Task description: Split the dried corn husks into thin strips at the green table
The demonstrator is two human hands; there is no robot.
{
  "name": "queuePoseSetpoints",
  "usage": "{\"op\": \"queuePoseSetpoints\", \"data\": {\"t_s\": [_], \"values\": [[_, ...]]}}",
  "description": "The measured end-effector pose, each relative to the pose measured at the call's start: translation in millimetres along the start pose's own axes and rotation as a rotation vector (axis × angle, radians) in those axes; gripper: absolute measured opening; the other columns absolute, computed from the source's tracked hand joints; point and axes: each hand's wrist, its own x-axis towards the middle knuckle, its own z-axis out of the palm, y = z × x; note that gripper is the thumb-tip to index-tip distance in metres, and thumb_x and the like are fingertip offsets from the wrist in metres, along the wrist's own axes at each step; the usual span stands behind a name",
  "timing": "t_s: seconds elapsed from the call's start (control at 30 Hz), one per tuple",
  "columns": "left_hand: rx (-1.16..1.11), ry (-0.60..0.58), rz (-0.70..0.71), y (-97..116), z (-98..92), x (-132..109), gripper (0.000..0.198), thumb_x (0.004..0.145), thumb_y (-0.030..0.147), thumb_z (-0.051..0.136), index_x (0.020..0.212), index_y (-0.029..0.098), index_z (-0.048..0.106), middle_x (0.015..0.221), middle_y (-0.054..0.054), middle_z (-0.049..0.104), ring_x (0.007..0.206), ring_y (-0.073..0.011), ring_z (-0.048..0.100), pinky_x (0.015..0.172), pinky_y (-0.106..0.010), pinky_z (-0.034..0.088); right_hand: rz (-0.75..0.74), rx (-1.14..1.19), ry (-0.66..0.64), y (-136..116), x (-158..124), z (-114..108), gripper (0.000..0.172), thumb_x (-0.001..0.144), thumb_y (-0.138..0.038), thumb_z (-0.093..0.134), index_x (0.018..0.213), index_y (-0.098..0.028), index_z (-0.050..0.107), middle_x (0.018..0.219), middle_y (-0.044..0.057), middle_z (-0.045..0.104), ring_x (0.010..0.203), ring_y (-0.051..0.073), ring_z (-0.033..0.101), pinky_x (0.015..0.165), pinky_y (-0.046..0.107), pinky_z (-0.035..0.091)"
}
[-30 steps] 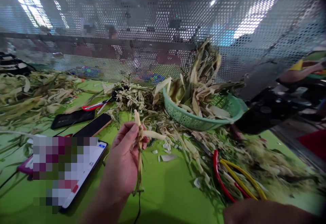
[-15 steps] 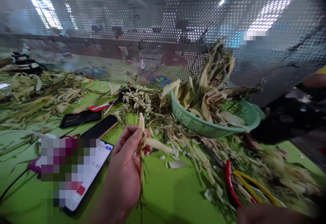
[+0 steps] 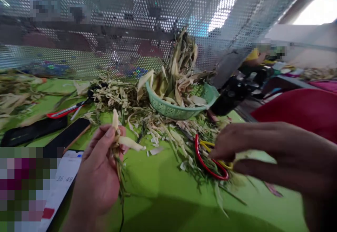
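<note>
My left hand [image 3: 101, 168] pinches a small bundle of dried corn husk [image 3: 117, 142] between thumb and fingers. One pale strip points up from it, another sticks out to the right, and thin stems hang below. My right hand [image 3: 252, 151], slightly blurred, hovers over the right side of the table, with a gap between thumb and fingers. Just under its fingertips lie scissors [image 3: 198, 153] with red handles, among husk scraps. Yellow handles [image 3: 206, 146] of another tool are partly hidden by that hand. A pale strip of husk shows through the gap; whether it is touched, I cannot tell.
A green plastic basket [image 3: 171, 110] full of dry husks stands at the back, before a perforated metal screen [image 3: 110, 21]. A red-handled cutter [image 3: 65, 111] and phones, one with a lit screen [image 3: 61, 186], lie at left. A red chair [image 3: 297, 107] is at right.
My view has swung to the right, so things appear further left. My right hand has come up from the bottom edge to above the scissors. The left hand keeps its hold on the husk.
</note>
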Motion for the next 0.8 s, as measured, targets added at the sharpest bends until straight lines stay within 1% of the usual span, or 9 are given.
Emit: {"op": "queuePoseSetpoints", "data": {"t_s": [0.07, 0.13, 0.3, 0.37, 0.5, 0.57, 0.67, 0.73, 0.8], "values": [[0.010, -0.028, 0.018, 2, 1.5, -1, 0.004, 0.075, 0.017, 0.064, 0.080, 0.017, 0.064, 0.073, 0.000, 0.066, 0.052, -0.0069, 0.054, 0.046, -0.016, 0.046, 0.013, -0.036, -0.063, 2, 7, -7, 0.021, 0.085, -0.023, 0.062, 0.104, -0.031, 0.068, 0.091, 0.004, 0.070, 0.079, 0.017, 0.066, 0.067, 0.026, 0.053], [0.003, -0.038, 0.039, 2, 2.5, -2, 0.001, 0.077, 0.016, 0.061, 0.078, 0.016, 0.062, 0.072, 0.000, 0.065, 0.051, -0.0067, 0.053, 0.046, -0.016, 0.046, 0.069, -0.071, -0.118, 9, 2, -4, 0.022, 0.088, -0.021, 0.058, 0.107, -0.028, 0.066, 0.096, 0.005, 0.069, 0.084, 0.017, 0.065, 0.071, 0.027, 0.051], [0.005, -0.093, 0.054, 0, 2.2, -1, 0.004, 0.080, 0.014, 0.058, 0.080, 0.015, 0.062, 0.071, 0.000, 0.064, 0.054, -0.0073, 0.053, 0.048, -0.018, 0.047, 0.209, -0.116, -0.244, 28, -25, 29, 0.019, 0.093, -0.027, 0.051, 0.104, -0.024, 0.066, 0.093, 0.005, 0.066, 0.082, 0.017, 0.062, 0.070, 0.028, 0.045], [0.016, -0.134, 0.057, -2, 1.8, -1, 0.005, 0.081, 0.014, 0.057, 0.080, 0.015, 0.062, 0.072, 0.000, 0.064, 0.054, -0.0076, 0.053, 0.049, -0.019, 0.047, 0.204, -0.147, -0.259, 32, -30, 41, 0.020, 0.093, -0.026, 0.050, 0.105, -0.023, 0.066, 0.094, 0.006, 0.064, 0.082, 0.017, 0.060, 0.070, 0.027, 0.044], [0.019, -0.161, 0.069, -6, 2.1, -1, 0.007, 0.081, 0.012, 0.057, 0.077, 0.015, 0.062, 0.071, 0.000, 0.064, 0.057, -0.0078, 0.054, 0.051, -0.019, 0.046, 0.092, -0.238, -0.289, 36, -30, 56, 0.025, 0.093, -0.017, 0.046, 0.108, -0.024, 0.065, 0.096, 0.007, 0.061, 0.083, 0.016, 0.057, 0.071, 0.027, 0.041], [0.023, -0.154, 0.071, -8, 1.9, 0, 0.006, 0.080, 0.011, 0.058, 0.078, 0.015, 0.062, 0.071, 0.000, 0.064, 0.059, -0.0081, 0.055, 0.051, -0.020, 0.046, 0.055, -0.307, -0.320, 37, -26, 61, 0.026, 0.093, -0.014, 0.045, 0.102, -0.025, 0.066, 0.094, 0.006, 0.060, 0.080, 0.015, 0.055, 0.068, 0.027, 0.039], [0.021, -0.159, 0.067, -9, 0.6, 2, 0.004, 0.079, 0.011, 0.060, 0.079, 0.014, 0.062, 0.072, 0.000, 0.064, 0.061, -0.0083, 0.055, 0.052, -0.020, 0.045, 0.064, -0.367, -0.349, 39, -20, 66, 0.019, 0.091, -0.013, 0.047, 0.089, -0.021, 0.064, 0.089, 0.005, 0.059, 0.076, 0.015, 0.053, 0.066, 0.028, 0.038], [0.015, -0.181, 0.060, -10, -0.2, 3, 0.002, 0.078, 0.013, 0.062, 0.079, 0.014, 0.062, 0.073, 0.000, 0.064, 0.061, -0.0077, 0.055, 0.053, -0.019, 0.045, 0.072, -0.316, -0.338, 40, -16, 65, 0.015, 0.091, -0.014, 0.048, 0.086, -0.019, 0.062, 0.090, 0.006, 0.058, 0.078, 0.015, 0.053, 0.068, 0.028, 0.040], [0.003, -0.184, 0.059, -10, -0.7, 4, 0.003, 0.077, 0.014, 0.064, 0.078, 0.014, 0.062, 0.073, 0.000, 0.065, 0.061, -0.0074, 0.055, 0.054, -0.019, 0.045, 0.081, -0.196, -0.295, 40, -13, 60, 0.012, 0.091, -0.016, 0.049, 0.086, -0.018, 0.060, 0.092, 0.006, 0.058, 0.079, 0.015, 0.054, 0.070, 0.028, 0.041]]}}
